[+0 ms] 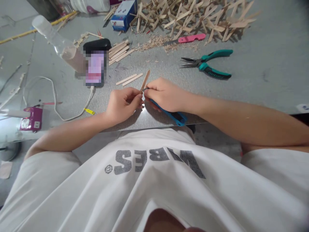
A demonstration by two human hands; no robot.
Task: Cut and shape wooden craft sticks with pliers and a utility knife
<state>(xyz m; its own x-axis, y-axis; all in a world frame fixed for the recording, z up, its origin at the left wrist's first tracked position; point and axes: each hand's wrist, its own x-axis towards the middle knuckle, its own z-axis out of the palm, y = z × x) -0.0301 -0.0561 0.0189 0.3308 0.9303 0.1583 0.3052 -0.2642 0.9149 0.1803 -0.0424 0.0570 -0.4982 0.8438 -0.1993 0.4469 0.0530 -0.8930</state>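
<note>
My left hand [123, 103] is closed in a pinch on the lower end of a flat wooden stick [145, 79], which slants up and away over the grey table [253, 83]. My right hand [164, 94] is closed around a blue-handled cutter [172, 115], its handle trailing toward me under the palm. The cutter's tip meets the stick where the two hands touch; the blade itself is hidden by my fingers.
Two loose sticks [129, 79] lie just beyond my hands, and a small stack [119, 51] behind them. Teal pliers [209, 62], a pink cutter [190, 38], shavings, a heap of glued stick pieces [193, 14], a phone [96, 64], a bottle [56, 40], a blue box [123, 14].
</note>
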